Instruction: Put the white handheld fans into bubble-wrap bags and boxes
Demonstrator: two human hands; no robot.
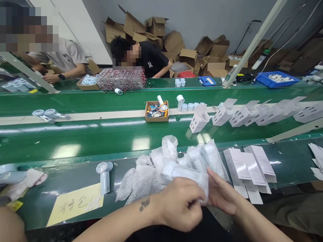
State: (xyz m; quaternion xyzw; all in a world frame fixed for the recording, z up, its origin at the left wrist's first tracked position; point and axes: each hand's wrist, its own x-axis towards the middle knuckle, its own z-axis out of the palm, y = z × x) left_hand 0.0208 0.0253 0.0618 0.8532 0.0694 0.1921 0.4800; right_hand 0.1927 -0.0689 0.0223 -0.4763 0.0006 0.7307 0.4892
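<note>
A light-blue item inside a clear bubble-wrap bag [183,172] lies between my hands, and its exact shape is blurred by the wrap. My left hand [183,203] is closed in a fist on the near end of this bag. On the other side, my right hand [223,193] grips the bag's edge, with some of its fingers hidden behind the plastic. Around them lies a pile of bubble-wrapped items [146,174]. Left of the pile, an unwrapped light-blue handheld fan [104,176] rests partly on a yellow paper sign [75,203] with handwriting.
Folded white boxes [248,166] lie to the right. Open white boxes [242,116] line the green conveyor belt [121,137], near a small cardboard box of parts [156,119]. Two fans [50,114] sit further left. Two people work across the belt; cardboard cartons are piled behind.
</note>
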